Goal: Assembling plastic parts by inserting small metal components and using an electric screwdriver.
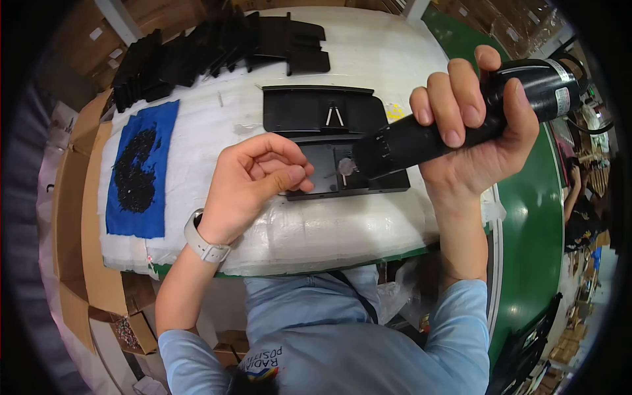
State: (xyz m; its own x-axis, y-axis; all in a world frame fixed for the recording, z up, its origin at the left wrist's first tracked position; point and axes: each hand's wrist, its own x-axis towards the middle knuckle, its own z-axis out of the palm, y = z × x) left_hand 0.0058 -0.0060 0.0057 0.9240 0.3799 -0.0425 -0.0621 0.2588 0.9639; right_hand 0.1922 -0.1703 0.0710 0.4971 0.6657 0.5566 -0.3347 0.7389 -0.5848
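Observation:
My right hand (467, 125) is wrapped round a black corded electric screwdriver (421, 141), held tilted with its nose down and to the left. A clear round piece (345, 166) shows at the tool's tip, above a shallow black plastic housing (313, 187). Thumb and forefinger of my left hand (263, 174) are pinched together over the housing's left part; anything between them is too small to make out. Just beyond lies a black panel (289, 108) with two pale strips (334, 116) in a V on it.
On the left, a blue cloth (155, 220) carries a heap of small black pieces (133, 178). Stacked black panels (217, 49) line the table's far edge. Cardboard boxes (72, 243) stand left of the white-covered table (210, 118). Another person (582, 210) is at the far right.

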